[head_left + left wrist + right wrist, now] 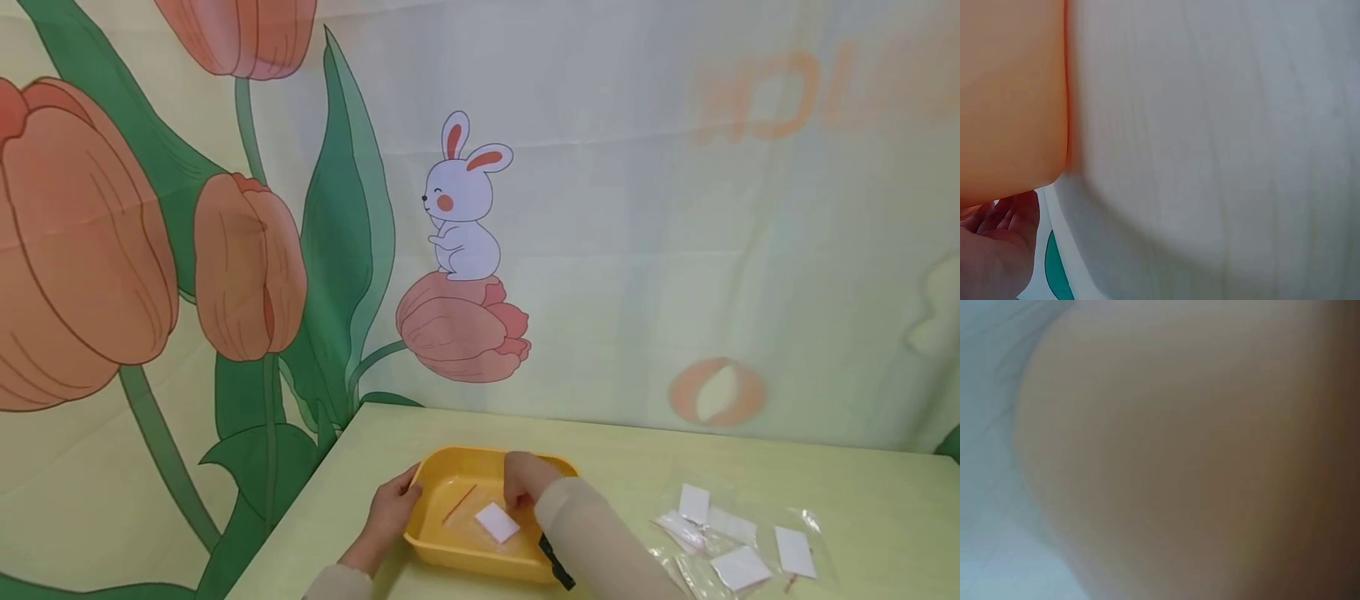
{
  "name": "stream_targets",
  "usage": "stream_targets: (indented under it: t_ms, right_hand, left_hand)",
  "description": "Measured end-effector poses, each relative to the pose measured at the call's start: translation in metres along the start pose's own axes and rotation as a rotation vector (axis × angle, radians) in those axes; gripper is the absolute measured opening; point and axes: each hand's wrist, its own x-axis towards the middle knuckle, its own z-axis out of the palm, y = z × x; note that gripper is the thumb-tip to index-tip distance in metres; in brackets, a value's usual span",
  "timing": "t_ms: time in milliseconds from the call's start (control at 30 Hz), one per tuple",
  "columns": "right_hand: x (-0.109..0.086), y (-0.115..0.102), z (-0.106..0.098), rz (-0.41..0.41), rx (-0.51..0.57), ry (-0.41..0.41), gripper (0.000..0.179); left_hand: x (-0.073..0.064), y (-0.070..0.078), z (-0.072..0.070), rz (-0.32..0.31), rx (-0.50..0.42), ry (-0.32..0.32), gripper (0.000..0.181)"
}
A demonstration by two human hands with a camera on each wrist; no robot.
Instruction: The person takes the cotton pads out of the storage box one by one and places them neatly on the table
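Note:
A yellow plastic basin [461,557] sits on the table in the head view. My left hand [392,510] grips its left side, thumb at the rim and fingers against the outer wall; the left wrist view shows those fingers [1022,215] by the basin's corner. Down inside the basin's right part is my right hand [528,479], knuckles up; I cannot tell what its hidden fingertips hold. Beside it lies a clear bag with a white card [497,522], and a thin red strip [460,503] is to the left. The basin's blurred wall fills most of the right wrist view.
Several clear plastic bags with white cards [741,568] lie spread on the table [622,446] to the right of the basin. A printed curtain [600,250] with tulips and a rabbit hangs behind the table's back edge. A black strap [557,562] shows at the right wrist.

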Motion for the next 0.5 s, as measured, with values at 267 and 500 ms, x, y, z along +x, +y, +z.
stream_targets:
  t_ms: [267,500]
  right_hand:
    - [-0.012,0.004,-0.004,-0.026,0.034,0.024,0.028]
    - [-0.016,0.006,-0.018,0.003,0.117,-0.049,0.004]
  left_hand:
    - [-0.001,0.001,0.001,0.015,-0.012,0.0,0.043]
    - [0.0,-0.001,0.003,-0.001,-0.009,-0.004,0.044]
